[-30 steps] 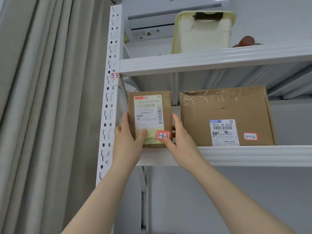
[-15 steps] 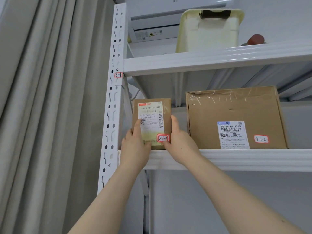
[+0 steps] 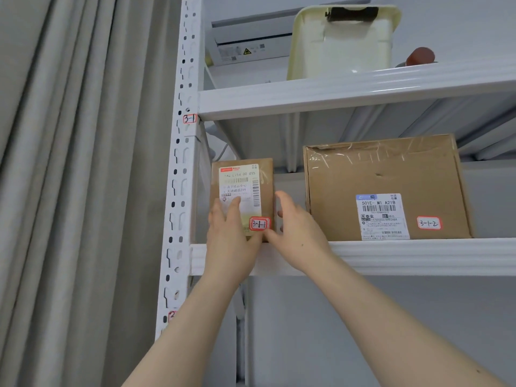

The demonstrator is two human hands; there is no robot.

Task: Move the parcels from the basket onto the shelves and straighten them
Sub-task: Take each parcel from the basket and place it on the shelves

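Now you're straightening the small parcel (image 3: 265, 188) on the shelf (image 3: 418, 255), left hand (image 3: 229, 236) flat on its label (image 3: 240, 183), right hand (image 3: 298, 233) loosely cupping its side; next, probably, let go.

Narrow gap at 3 o'clock of the small parcel (image 3: 243, 191), closed on its far side by the large parcel (image 3: 385, 188) and partly filled low down by the right hand (image 3: 298, 233). Hemmed at 9 o'clock by the upright post (image 3: 181, 163) just beside it. Free height at 12 o'clock, up to the upper shelf (image 3: 335, 96). Open air at 6 o'clock, below the shelf edge (image 3: 405, 255).
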